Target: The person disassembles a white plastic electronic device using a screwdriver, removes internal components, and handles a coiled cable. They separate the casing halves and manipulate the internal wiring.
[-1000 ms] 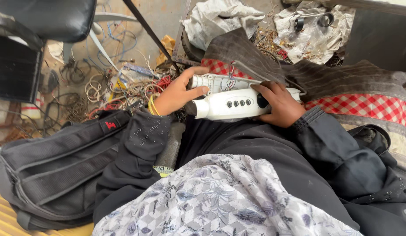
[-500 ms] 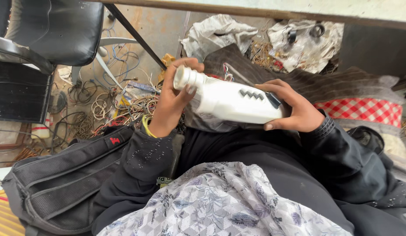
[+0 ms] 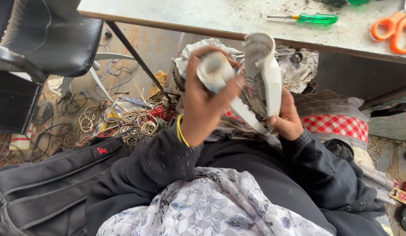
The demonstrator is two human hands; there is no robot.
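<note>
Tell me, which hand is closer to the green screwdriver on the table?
Right. The right hand grips the lower end of the white casing, more nearly below the green screwdriver. The left hand holds the white tube farther off to the side.

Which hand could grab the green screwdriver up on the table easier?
Probably the right hand: the green screwdriver lies on the table on that side. The left hand wraps the white casing's round end, farther away.
</note>
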